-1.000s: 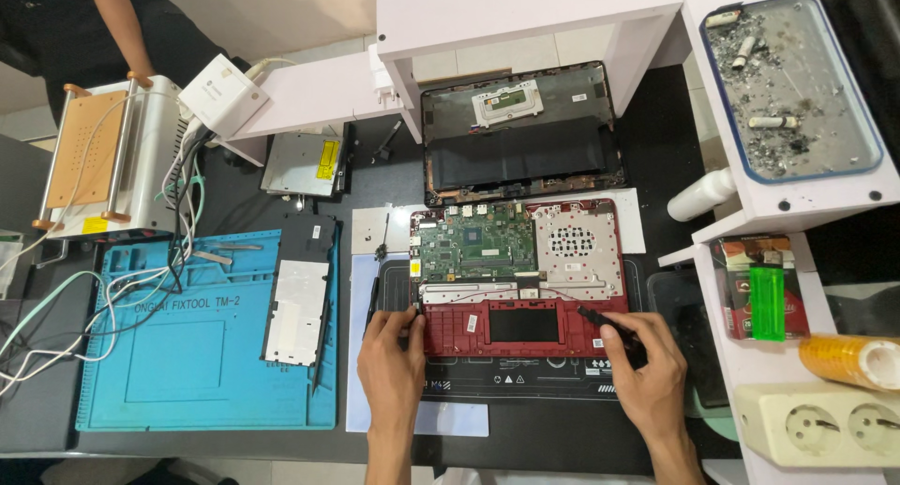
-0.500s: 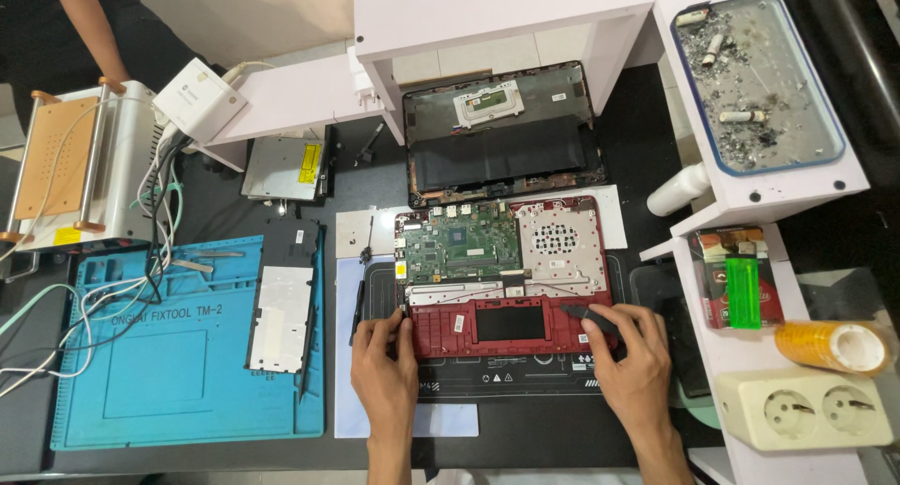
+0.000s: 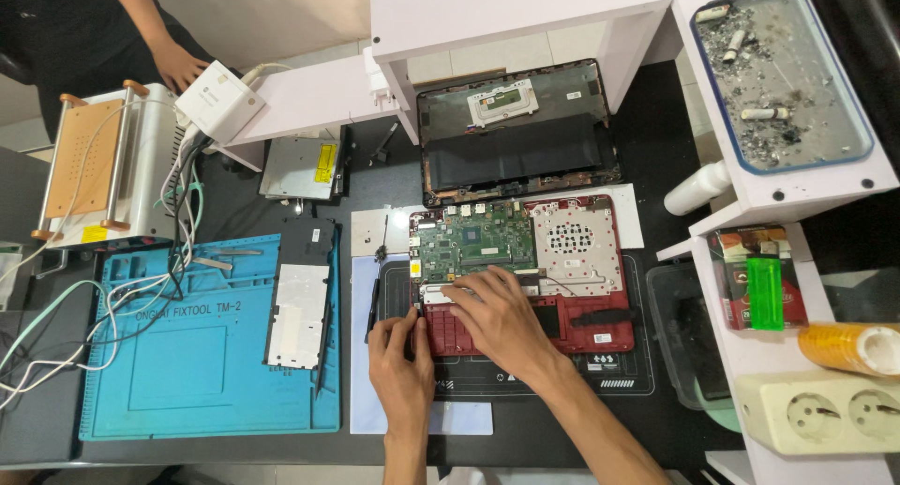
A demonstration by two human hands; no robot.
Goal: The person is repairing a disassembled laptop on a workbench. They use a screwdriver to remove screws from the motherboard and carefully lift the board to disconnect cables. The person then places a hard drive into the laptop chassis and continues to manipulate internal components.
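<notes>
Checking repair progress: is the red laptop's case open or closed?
Open. The red laptop shows its bare green circuit board; its black cover lies apart behind it.

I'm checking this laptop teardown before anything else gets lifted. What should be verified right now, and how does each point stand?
1. Left hand placed on the red laptop base at its left edge: ok.
2. Right hand resting on the base just below the green circuit board: ok.
3. Board still seated in the base: ok, it lies flat inside.
4. Board screws all removed: cannot tell, too small to see.
5. Black bottom cover set aside, apart from the base: ok.
6. Screwdriver off the board, on the white sheet beside it: ok.
</notes>
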